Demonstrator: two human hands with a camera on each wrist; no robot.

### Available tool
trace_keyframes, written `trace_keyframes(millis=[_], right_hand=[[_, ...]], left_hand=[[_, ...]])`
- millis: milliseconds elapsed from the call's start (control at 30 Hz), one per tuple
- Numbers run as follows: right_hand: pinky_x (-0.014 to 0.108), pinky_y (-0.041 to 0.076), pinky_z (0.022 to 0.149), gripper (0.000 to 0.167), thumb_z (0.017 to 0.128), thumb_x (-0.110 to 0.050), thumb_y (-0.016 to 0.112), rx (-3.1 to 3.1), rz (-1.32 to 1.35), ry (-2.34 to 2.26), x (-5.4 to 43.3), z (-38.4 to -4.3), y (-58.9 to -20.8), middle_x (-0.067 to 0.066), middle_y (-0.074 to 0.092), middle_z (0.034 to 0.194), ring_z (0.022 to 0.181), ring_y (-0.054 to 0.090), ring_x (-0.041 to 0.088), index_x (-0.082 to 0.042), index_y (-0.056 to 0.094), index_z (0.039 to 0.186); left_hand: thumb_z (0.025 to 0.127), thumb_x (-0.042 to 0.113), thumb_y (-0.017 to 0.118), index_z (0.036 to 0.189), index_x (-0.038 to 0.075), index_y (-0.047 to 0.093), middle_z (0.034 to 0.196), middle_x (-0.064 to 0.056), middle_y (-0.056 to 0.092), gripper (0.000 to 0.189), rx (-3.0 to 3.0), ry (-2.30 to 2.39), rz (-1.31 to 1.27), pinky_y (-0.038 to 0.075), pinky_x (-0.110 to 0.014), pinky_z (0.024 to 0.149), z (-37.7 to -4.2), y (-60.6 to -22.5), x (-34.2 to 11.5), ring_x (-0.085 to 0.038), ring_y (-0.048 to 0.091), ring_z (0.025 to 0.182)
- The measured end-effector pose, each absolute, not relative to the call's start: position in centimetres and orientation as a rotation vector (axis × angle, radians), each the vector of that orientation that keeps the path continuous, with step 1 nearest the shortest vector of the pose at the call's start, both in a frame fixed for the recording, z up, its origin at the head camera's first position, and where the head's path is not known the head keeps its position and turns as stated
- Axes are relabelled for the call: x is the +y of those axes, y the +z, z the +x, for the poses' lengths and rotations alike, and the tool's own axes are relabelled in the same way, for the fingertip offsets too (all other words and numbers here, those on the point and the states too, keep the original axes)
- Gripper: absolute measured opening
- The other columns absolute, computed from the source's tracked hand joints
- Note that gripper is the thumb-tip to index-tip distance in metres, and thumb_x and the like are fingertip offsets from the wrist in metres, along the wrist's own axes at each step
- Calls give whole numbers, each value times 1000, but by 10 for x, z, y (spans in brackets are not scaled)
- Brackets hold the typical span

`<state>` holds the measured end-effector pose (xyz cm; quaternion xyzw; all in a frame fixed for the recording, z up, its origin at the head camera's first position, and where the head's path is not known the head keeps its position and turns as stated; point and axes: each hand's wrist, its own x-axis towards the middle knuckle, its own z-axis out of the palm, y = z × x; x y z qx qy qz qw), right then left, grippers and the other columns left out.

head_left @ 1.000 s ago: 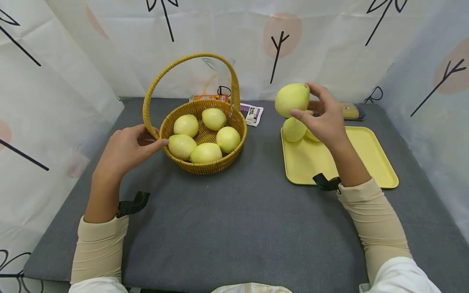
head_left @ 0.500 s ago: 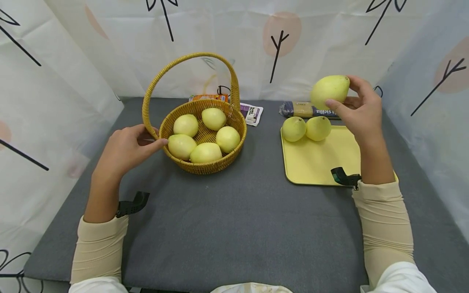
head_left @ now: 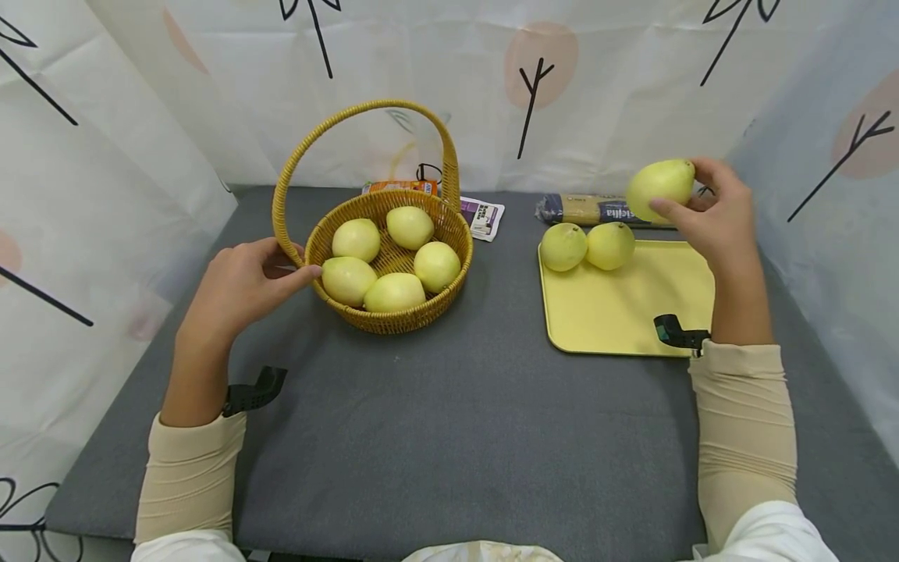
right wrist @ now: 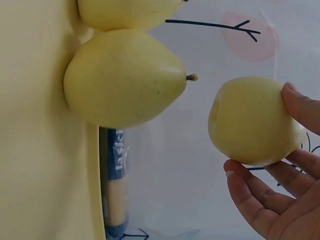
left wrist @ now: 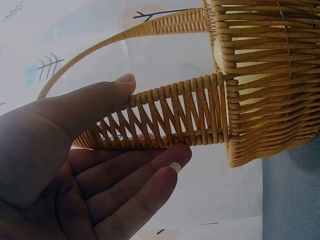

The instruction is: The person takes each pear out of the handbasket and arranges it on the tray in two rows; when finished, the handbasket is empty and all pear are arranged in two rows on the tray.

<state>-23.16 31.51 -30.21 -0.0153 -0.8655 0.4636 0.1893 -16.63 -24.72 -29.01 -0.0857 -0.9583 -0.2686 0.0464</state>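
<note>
Evidently you were at the carrying step: your right hand [head_left: 716, 215] held one pear [head_left: 660, 190] up in the air near the tray [head_left: 618, 320], gripping it between thumb and fingers. In the right wrist view, the fruit touched neither the tray nor the pears on it, and its dimpled end faced the tray's side. Your left hand [head_left: 246, 285] pinched the handle [head_left: 451, 168] low down, beside the basket [head_left: 393, 321], thumb on one edge and fingers behind, probably to steady it.

By my judgement, the next move called for a firm but gentle hold, since a smooth, rounded fruit could slip or bruise. If you meant to lower it, the bare stretch of tray offered the safest landing; too far left, and you risked knocking its neighbours.

As for the containers, the basket stood upright on the table [head_left: 449, 437] with five pears [head_left: 356, 240] inside, set round the wall, the woven floor showing between them. The tray bore two pears [head_left: 609, 245], side by side at its far left corner, stems up; whether they touched was hard to tell. Behind the tray lay a long packet [head_left: 581, 210], and a purple packet [head_left: 481, 218] lay behind the basket.
</note>
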Motion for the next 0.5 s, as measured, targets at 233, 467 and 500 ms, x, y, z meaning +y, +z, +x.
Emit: trace_keyframes(millis=[233,467,500], right_hand=[[35,48,88,78,92,-38,72,-2733,-188,1071,333,-234,-309,20,39,152,123,54,34,-5,37,154],[71,32,99,94,94,-40,68,-2970,-244,1089,343,-240,-325,36,24,153,132,29,57,1,13,158],[71,32,99,93,94,-37,68,-3000,-223,1081,344,-242,-327,37,23,152,132,29,58,1,12,158]], left_hand=[[91,48,72,114,3,67,108,-19,71,50,-2920,-818,-269,52,-54,81,-167,-290,-247,-35,67,100],[92,47,72,114,4,67,108,-18,72,49,-2917,-819,-270,52,-54,81,-167,-290,-247,-34,67,99],[92,47,72,114,4,67,108,-18,72,49,-2918,-819,-270,52,-54,81,-167,-291,-247,-34,67,99]])
